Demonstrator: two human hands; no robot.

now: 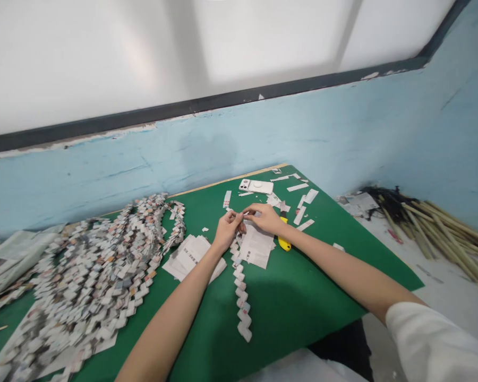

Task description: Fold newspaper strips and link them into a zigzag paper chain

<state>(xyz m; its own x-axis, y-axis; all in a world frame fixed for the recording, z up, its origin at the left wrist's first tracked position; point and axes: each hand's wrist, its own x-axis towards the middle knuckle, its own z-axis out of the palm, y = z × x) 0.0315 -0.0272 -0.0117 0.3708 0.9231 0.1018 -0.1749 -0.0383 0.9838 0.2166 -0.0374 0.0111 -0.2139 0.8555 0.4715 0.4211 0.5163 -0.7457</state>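
A zigzag chain of folded paper links (241, 292) runs down the green table toward me, its upper end under my fingers. My left hand (228, 231) is closed in a pinch on that end. Meeting it fingertip to fingertip, my right hand (263, 216) is closed too; what lies between its thumb and finger is too small to make out. Below the right hand lies a stack of printed paper pieces (258, 249). A yellow utility knife (284, 243) rests beside my right wrist. More paper sheets (191, 257) spread out left of the chain, partly behind my left forearm.
A large heap of folded paper chain (103, 265) covers the table's left side, near folded newspaper (16, 260). A white phone (257, 186) and scattered paper strips (297, 187) lie toward the back. Bamboo-like sticks (442, 233) are piled on the floor at right. A blue wall (223, 143) borders the table.
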